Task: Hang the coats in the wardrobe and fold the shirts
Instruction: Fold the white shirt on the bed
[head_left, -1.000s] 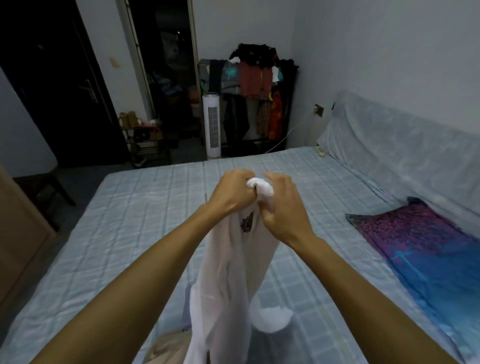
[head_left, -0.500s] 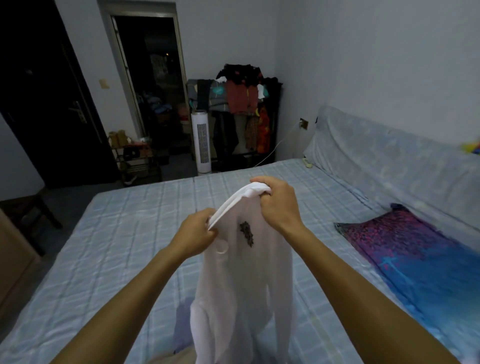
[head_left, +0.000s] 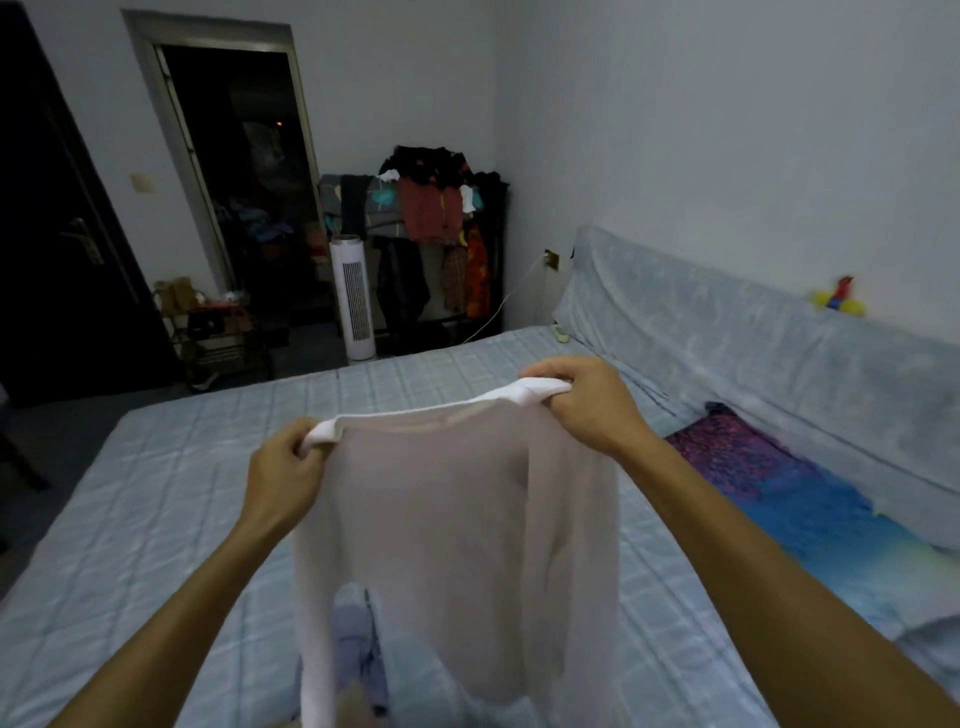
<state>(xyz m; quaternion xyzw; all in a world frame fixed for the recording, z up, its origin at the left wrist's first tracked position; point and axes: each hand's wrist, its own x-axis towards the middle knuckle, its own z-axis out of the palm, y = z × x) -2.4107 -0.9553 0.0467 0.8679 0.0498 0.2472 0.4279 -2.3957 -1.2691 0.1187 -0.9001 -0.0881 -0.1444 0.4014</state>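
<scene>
Bed (head_left: 171, 519) with a pale blue checked cover. A purple-and-blue pillow (head_left: 795, 499) lies at its right side; a bluish crumpled garment (head_left: 358, 654) lies near the front edge.

Dim room, pale walls (head_left: 727, 130). A blue checked bed (head_left: 156, 519) fills the floor, a dark doorway (head_left: 239, 171) behind, and a white tower fan (head_left: 354, 299) beside a loaded clothes rack (head_left: 431, 234).

head-height view, forward-down, seemingly close
</scene>
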